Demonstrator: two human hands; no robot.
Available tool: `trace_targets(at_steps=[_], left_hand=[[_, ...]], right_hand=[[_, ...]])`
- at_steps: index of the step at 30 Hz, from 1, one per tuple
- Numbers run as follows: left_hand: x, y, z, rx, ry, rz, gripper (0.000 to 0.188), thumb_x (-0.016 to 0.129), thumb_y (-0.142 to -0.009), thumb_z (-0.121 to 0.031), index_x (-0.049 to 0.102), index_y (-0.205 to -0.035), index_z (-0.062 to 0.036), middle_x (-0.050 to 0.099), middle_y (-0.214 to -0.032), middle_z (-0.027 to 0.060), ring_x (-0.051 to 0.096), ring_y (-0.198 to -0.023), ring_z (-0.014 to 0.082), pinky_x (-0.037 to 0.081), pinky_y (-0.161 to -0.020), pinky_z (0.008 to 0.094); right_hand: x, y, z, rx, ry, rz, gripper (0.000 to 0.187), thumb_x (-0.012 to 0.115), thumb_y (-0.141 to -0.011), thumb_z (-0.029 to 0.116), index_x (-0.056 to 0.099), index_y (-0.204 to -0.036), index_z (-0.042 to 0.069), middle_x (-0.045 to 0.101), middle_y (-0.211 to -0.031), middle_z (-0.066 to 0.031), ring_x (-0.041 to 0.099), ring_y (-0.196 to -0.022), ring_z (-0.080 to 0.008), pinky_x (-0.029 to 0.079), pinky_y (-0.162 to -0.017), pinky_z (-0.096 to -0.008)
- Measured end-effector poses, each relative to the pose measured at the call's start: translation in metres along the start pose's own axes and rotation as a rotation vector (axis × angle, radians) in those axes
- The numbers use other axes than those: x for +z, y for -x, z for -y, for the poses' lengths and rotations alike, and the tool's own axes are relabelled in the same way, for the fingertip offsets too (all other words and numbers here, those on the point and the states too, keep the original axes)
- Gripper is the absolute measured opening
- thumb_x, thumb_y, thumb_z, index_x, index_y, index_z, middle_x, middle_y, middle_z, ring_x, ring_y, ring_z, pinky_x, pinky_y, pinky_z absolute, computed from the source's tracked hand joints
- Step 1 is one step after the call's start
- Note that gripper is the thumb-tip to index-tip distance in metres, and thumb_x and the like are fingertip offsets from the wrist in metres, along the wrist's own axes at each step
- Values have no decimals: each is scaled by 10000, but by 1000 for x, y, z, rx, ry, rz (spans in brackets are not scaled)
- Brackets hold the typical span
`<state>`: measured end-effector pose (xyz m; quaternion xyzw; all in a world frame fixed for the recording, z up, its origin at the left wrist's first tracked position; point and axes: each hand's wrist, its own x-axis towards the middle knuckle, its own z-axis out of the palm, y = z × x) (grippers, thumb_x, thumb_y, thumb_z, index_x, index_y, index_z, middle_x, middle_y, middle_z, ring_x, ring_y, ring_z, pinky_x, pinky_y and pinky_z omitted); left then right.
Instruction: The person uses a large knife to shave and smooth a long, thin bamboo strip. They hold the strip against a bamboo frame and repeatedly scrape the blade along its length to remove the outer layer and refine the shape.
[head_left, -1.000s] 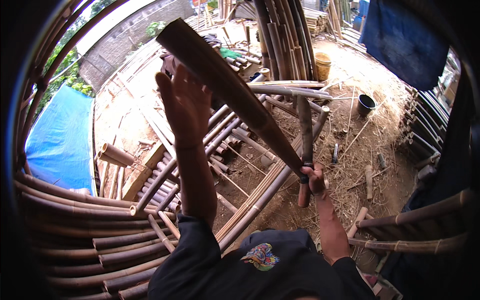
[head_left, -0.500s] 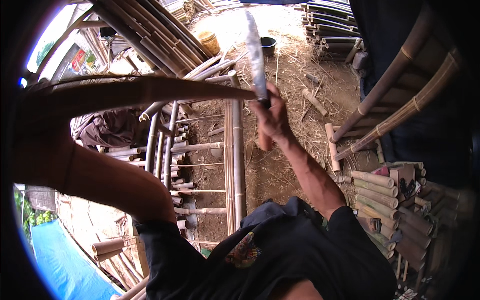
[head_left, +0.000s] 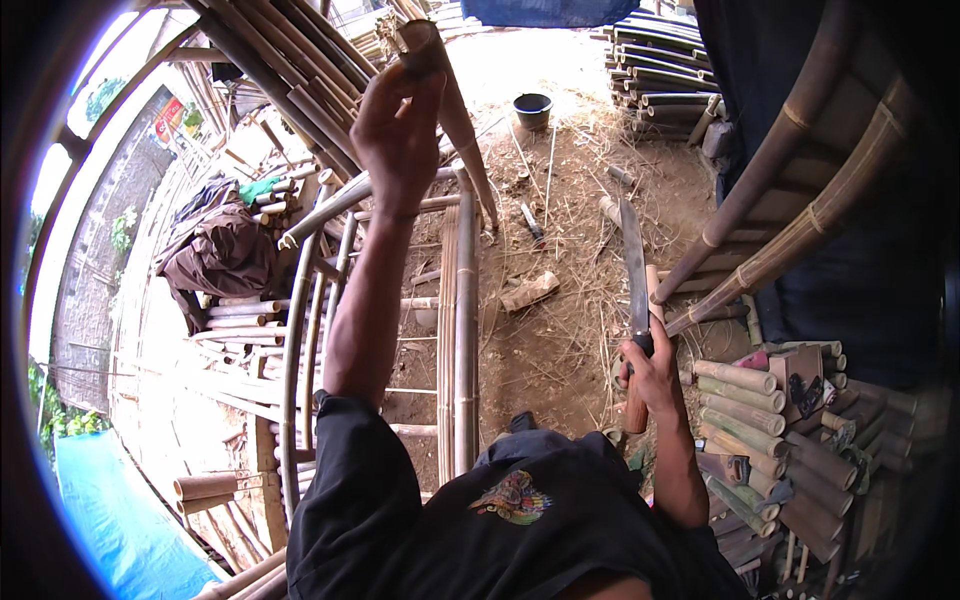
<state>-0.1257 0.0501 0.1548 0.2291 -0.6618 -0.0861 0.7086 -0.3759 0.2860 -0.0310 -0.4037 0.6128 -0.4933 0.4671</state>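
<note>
My left hand [head_left: 398,135] is raised at the far left of centre, its fingers closed at the upper end of a bamboo pole [head_left: 458,120]. The pole's hollow cut end faces up, and its narrower end slants down toward the ground behind the bamboo frame [head_left: 466,330]. On the right, my right hand [head_left: 655,375] is wrapped round the wooden handle of a machete [head_left: 634,265]. The long blade points away from me, apart from the pole.
A bamboo ladder-like piece [head_left: 780,190] leans on the right. Cut bamboo lengths [head_left: 745,400] are stacked at lower right, more poles [head_left: 660,60] at the back. A black bucket [head_left: 532,110], a wood chunk [head_left: 530,291] and a small knife-like tool [head_left: 531,222] lie about the littered ground.
The pole has swung from lying across the view to slanting down, as my left hand moved away from me. My right hand brought the machete back toward me and right, off the pole's tip.
</note>
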Motion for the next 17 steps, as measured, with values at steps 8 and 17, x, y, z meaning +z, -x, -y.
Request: trace_targets(at_steps=[8, 17], left_hand=[[16, 38, -59, -142, 46, 197, 230, 654, -848, 32, 648, -1074, -10, 686, -1021, 73, 668, -929, 135, 562, -789, 266], [41, 140, -128, -102, 95, 276, 387, 722, -794, 28, 545, -1130, -47, 640, -1066, 82, 660, -1007, 177, 571, -817, 326]], right_hand=[[-33, 40, 59, -236, -175, 158, 416, 497, -994, 181, 382, -1375, 59, 521, -866, -41, 512, -560, -74, 454, -473, -219], [-29, 62, 108, -586, 169, 221, 397, 503, -990, 271, 468, -1309, 36, 525, -632, -35, 516, -513, -70, 425, -467, -224]])
